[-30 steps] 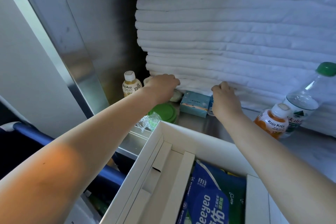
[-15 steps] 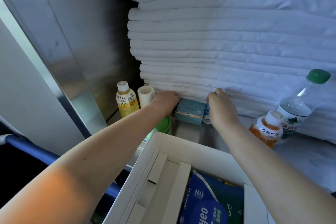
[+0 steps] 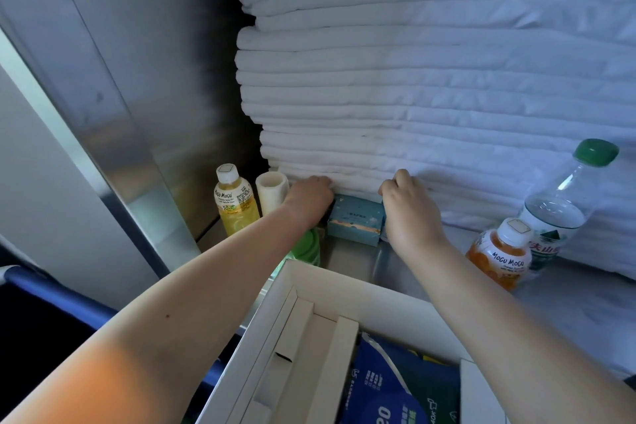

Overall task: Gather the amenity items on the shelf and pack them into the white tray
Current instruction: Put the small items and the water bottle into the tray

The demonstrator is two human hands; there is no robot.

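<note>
A teal box (image 3: 356,221) lies on the steel shelf under the front edge of a stack of white linen (image 3: 430,79). My left hand (image 3: 309,198) is at the box's left end, fingers curled and tips hidden. My right hand (image 3: 409,213) is at its right end, curled over a small blue packet (image 3: 381,234) of which only a sliver shows. The white tray (image 3: 361,280) stands just below the hands, with a blue pack (image 3: 389,389) inside it.
A yellow Mogu Mogu bottle (image 3: 235,205), a white roll (image 3: 272,191) and a green lid (image 3: 309,248) stand left of the box. An orange Mogu Mogu bottle (image 3: 502,258) and a water bottle (image 3: 557,213) stand right. A steel wall (image 3: 137,120) closes the left side.
My left hand has slid down and right to the teal box's left end, covering a pale item seen earlier. My right hand stays at the box's right end.
</note>
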